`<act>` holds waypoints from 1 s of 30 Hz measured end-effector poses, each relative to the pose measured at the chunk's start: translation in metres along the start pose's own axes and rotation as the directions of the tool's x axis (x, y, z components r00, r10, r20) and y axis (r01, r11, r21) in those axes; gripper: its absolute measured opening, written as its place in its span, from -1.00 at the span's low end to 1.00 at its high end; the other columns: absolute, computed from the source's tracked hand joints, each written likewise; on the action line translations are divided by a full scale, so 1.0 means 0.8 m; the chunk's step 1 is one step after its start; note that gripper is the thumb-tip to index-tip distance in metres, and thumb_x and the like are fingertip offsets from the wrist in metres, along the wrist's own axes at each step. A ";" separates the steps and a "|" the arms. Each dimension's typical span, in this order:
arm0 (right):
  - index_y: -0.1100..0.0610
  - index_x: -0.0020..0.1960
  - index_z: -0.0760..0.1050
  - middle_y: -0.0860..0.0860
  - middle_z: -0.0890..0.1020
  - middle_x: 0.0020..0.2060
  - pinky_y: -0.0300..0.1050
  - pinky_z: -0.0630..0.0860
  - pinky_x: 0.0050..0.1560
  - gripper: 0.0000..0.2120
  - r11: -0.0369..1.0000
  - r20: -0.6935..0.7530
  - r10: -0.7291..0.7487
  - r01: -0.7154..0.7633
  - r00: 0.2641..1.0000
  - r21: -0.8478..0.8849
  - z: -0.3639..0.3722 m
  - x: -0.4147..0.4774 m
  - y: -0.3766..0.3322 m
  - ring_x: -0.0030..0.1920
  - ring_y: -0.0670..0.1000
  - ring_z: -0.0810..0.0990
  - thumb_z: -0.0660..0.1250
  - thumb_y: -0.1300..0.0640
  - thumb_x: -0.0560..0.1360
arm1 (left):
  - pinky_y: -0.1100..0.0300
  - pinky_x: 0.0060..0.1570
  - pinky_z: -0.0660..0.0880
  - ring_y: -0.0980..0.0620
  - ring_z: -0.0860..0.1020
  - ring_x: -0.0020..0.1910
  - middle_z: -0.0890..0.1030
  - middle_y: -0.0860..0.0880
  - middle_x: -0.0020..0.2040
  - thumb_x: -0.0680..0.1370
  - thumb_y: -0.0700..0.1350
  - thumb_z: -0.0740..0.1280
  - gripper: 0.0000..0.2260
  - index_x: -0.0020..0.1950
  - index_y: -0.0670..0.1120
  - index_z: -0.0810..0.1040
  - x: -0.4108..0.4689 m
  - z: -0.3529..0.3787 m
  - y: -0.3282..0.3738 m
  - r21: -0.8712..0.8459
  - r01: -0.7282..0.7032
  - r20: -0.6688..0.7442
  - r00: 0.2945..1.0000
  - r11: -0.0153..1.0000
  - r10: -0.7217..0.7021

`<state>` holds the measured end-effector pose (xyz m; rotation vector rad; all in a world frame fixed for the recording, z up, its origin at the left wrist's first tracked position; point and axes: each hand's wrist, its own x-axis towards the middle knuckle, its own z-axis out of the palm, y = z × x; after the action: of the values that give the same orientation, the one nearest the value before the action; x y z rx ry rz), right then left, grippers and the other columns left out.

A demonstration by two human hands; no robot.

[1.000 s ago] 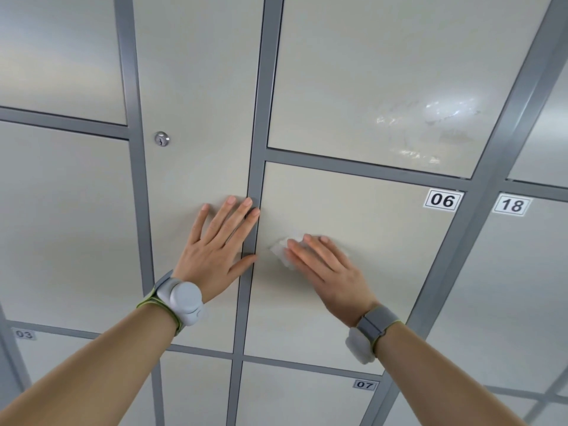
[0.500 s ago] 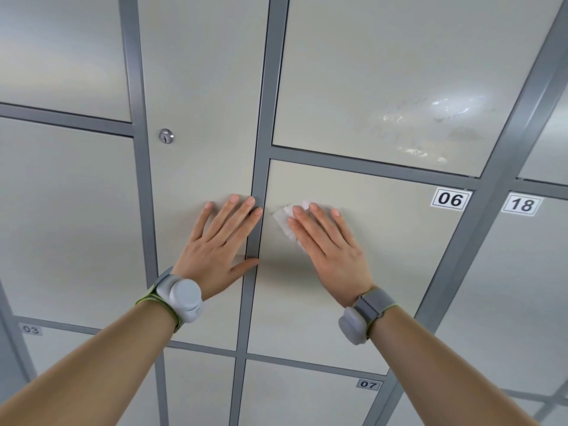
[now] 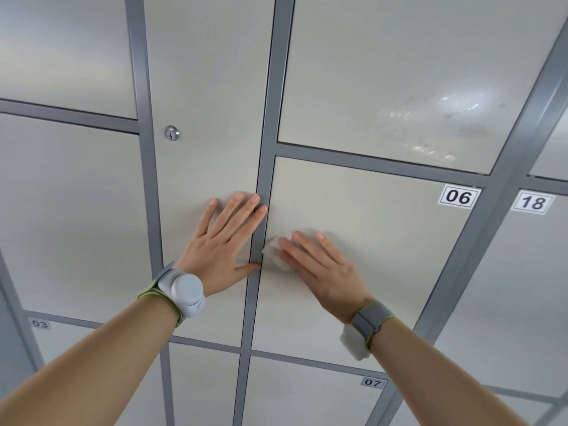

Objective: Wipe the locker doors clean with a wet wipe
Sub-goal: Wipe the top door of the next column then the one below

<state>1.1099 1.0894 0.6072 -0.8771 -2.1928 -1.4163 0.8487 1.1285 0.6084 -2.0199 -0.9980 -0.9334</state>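
Observation:
A wall of cream locker doors in grey frames fills the view. My right hand [image 3: 319, 265] lies flat on the door labelled 06 [image 3: 384, 229], pressing a white wet wipe [image 3: 276, 253] against its left part; the wipe peeks out from under my fingers. My left hand [image 3: 224, 244] rests flat with fingers spread on the tall door [image 3: 209, 87] to the left, fingertips reaching the grey vertical frame bar [image 3: 267, 149]. It holds nothing.
A round keyhole lock [image 3: 171, 133] sits on the tall door above my left hand. The door above 06 shows shiny wet streaks [image 3: 430, 124]. Doors 18 [image 3: 533, 202], 07 [image 3: 372, 382] and 03 [image 3: 40, 324] surround them.
My right hand first slid the wipe up the 06 door, then came back down and slightly right. My left hand stayed in place.

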 end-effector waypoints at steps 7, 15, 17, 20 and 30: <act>0.13 0.53 0.33 0.03 0.31 0.53 0.12 0.21 0.53 -0.45 0.992 -0.054 0.125 -0.125 0.991 -0.004 0.003 0.013 0.005 0.54 0.10 0.26 0.17 0.38 0.55 | -0.16 0.58 -0.07 -0.04 -0.03 0.64 -0.02 0.02 0.66 0.33 0.18 0.57 0.10 0.66 -0.03 -0.03 0.000 -0.001 0.001 -0.010 0.009 0.011 1.000 1.000 -0.009; 0.17 0.48 0.41 0.04 0.39 0.49 0.06 0.32 0.48 -0.55 0.993 0.002 -0.010 0.010 1.000 0.121 0.019 -0.018 -0.029 0.50 0.09 0.33 -0.04 0.33 0.67 | -0.20 0.57 0.00 -0.06 0.00 0.64 0.04 -0.02 0.65 0.36 0.22 0.55 0.05 0.65 -0.06 0.03 0.000 -0.002 0.002 0.009 0.009 -0.010 1.000 1.000 -0.009; 0.16 0.47 0.41 0.03 0.39 0.49 0.04 0.33 0.46 -0.55 0.989 0.028 -0.052 0.048 0.998 0.138 0.025 -0.030 -0.034 0.51 0.07 0.32 -0.03 0.33 0.67 | -0.20 0.57 -0.01 -0.06 -0.02 0.64 0.01 0.00 0.66 0.35 0.21 0.54 0.07 0.66 -0.05 0.00 0.000 -0.003 0.003 0.007 0.006 -0.002 1.000 1.000 -0.005; 0.17 0.47 0.41 0.03 0.38 0.49 0.02 0.30 0.48 -0.54 0.985 0.056 -0.086 0.076 0.995 0.157 0.026 -0.039 -0.033 0.51 0.06 0.32 -0.02 0.33 0.66 | -0.19 0.57 -0.02 -0.05 -0.03 0.64 -0.03 0.01 0.66 0.35 0.22 0.54 0.09 0.66 -0.04 -0.03 0.000 -0.004 0.003 0.010 0.007 0.005 1.000 1.000 -0.007; 0.21 0.50 0.35 0.05 0.34 0.51 0.06 0.22 0.53 -0.46 0.985 -0.015 0.090 -0.087 0.996 0.152 0.001 -0.032 0.011 0.53 0.08 0.27 0.14 0.46 0.55 | -0.19 0.58 -0.05 -0.06 -0.04 0.64 0.02 -0.02 0.66 0.34 0.18 0.57 0.07 0.65 -0.07 0.01 0.000 -0.004 0.005 0.013 0.016 0.002 1.000 1.000 -0.016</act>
<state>1.1346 1.0852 0.5975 -0.8884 -2.1836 -1.1951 0.8507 1.1237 0.6089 -2.0048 -1.0200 -0.9312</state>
